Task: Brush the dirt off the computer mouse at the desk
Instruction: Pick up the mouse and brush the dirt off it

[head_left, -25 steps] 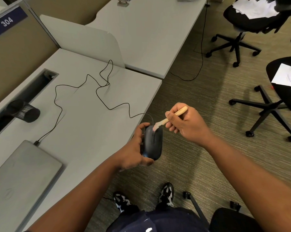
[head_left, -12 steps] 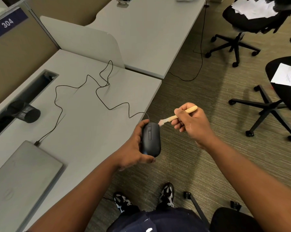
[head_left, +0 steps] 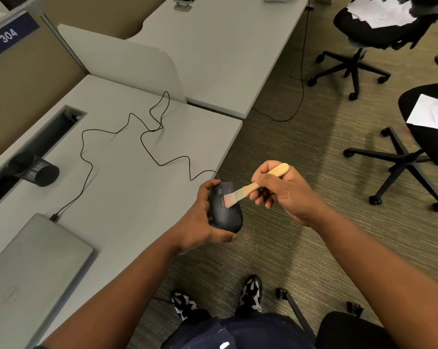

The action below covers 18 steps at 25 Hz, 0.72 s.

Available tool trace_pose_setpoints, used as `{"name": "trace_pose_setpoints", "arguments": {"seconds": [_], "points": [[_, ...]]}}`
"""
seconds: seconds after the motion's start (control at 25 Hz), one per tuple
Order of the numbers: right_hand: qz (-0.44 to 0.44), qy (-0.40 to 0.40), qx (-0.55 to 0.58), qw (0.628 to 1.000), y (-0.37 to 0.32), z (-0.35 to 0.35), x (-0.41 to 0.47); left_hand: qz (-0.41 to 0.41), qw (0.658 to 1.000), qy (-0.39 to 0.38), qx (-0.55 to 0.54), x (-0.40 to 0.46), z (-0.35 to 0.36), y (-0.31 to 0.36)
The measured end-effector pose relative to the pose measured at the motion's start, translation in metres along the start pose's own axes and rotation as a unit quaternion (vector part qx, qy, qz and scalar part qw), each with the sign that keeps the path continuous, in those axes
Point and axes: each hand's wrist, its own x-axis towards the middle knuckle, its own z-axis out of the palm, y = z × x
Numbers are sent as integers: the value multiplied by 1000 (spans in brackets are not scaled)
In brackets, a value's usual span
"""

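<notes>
My left hand [head_left: 200, 225] grips a black wired computer mouse [head_left: 226, 214] from its left side and underside, holding it in the air just past the desk's front right edge. My right hand [head_left: 286, 192] pinches a small wooden-handled brush [head_left: 258, 185]. Its pale bristles [head_left: 230, 199] lie on the mouse's top, right of the scroll wheel. The mouse's thin black cable [head_left: 147, 137] snakes back across the grey desk [head_left: 127, 187].
A closed grey laptop [head_left: 31, 268] lies at the desk's near left with the cable plugged in. A black mesh cup [head_left: 40, 171] lies on its side by the cable slot. Office chairs [head_left: 399, 157] with papers stand on the carpet at right. My feet are below.
The brush swung off the mouse to the right, then came back; its bristles now rest on the mouse's top again. The left hand has kept hold of the mouse.
</notes>
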Motion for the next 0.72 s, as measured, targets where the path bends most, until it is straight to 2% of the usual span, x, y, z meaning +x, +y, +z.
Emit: {"name": "trace_pose_setpoints", "arguments": {"seconds": [0.28, 0.4, 0.48, 0.72], "points": [[-43, 99, -43, 993, -2, -7, 6, 23, 999, 20, 27, 0, 2, -1], [-37, 30, 16, 999, -1, -4, 3, 30, 999, 28, 26, 2, 1, 0], [-16, 7, 15, 1000, 0, -2, 3, 32, 998, 36, 27, 4, 0, 0], [-39, 154, -51, 986, 5, -7, 9, 35, 997, 62, 33, 3, -3, -5]]}}
